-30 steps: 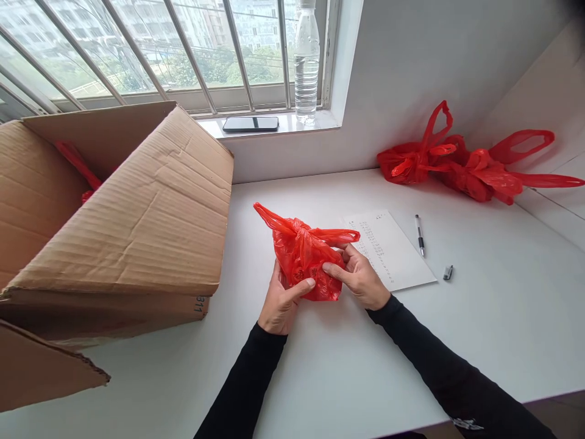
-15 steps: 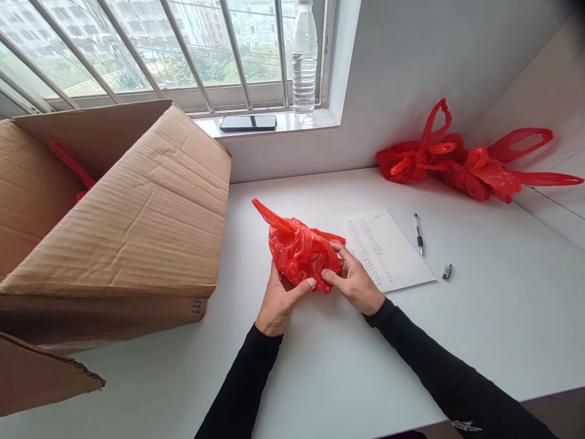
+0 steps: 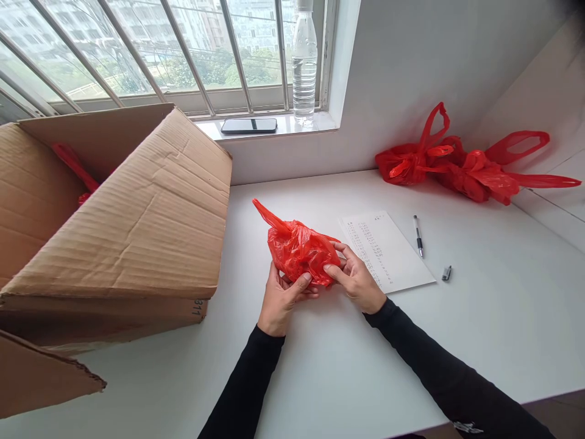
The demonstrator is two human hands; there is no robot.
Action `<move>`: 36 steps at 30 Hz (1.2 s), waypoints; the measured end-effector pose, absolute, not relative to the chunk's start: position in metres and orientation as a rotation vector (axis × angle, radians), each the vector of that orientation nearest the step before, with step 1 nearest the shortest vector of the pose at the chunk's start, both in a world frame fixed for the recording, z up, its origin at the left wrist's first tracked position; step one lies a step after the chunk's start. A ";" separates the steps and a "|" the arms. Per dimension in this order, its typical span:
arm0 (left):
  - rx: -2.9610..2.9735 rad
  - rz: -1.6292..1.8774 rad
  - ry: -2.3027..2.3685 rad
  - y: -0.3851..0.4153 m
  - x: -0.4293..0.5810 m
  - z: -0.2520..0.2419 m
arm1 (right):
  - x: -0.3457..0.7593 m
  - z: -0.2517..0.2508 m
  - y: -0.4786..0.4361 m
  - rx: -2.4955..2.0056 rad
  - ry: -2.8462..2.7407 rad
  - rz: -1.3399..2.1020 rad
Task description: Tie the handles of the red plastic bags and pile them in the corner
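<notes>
A crumpled red plastic bag (image 3: pixel 301 250) is held between my two hands over the white table, one handle loop sticking up to the left. My left hand (image 3: pixel 284 299) grips its lower left side, thumb on the front and fingers underneath. At the lower right, my right hand (image 3: pixel 359 280) pinches the plastic, thumb in front and fingers behind. What the bag contains is hidden by the plastic. Just right of the bag lies a sheet of paper (image 3: pixel 388 250) with handwritten lines.
An open cardboard box (image 3: pixel 137 225) with red plastic inside stands left. More red bags (image 3: pixel 475 174) sit against the wall at the back right. A pen (image 3: pixel 418 236) and its cap (image 3: pixel 446 273) lie beside the paper. On the windowsill are a phone (image 3: pixel 249 126) and a water bottle (image 3: pixel 304 73).
The bag has tilted back a little in my hands, and its knot shows less. More of my left fingers now show beneath it. Both hands keep hold.
</notes>
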State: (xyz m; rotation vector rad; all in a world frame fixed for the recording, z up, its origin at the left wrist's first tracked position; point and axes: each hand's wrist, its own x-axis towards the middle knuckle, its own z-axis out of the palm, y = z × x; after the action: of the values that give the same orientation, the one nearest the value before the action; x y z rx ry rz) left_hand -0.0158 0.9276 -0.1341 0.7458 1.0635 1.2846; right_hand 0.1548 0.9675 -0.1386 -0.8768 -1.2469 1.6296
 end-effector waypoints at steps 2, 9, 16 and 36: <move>0.755 1.325 1.003 0.926 -0.015 -0.131 | 0.154 -0.138 0.966 -0.902 -1.228 1.641; 0.869 1.181 0.962 0.920 -0.022 -0.125 | 0.153 -0.132 0.967 -0.976 -0.987 1.797; 1.283 1.438 1.750 0.916 -0.042 -0.121 | 0.147 -0.148 0.969 -0.865 -1.109 1.750; 1.176 1.169 1.521 0.935 -0.016 -0.073 | 0.152 -0.145 0.976 -1.094 -1.144 1.459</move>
State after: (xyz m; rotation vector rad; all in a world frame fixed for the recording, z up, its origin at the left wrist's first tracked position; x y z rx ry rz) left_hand -0.0161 0.9351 -0.0734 1.1758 1.5207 1.1690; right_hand 0.1515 0.9764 -0.1448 -1.0937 -1.1438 1.4587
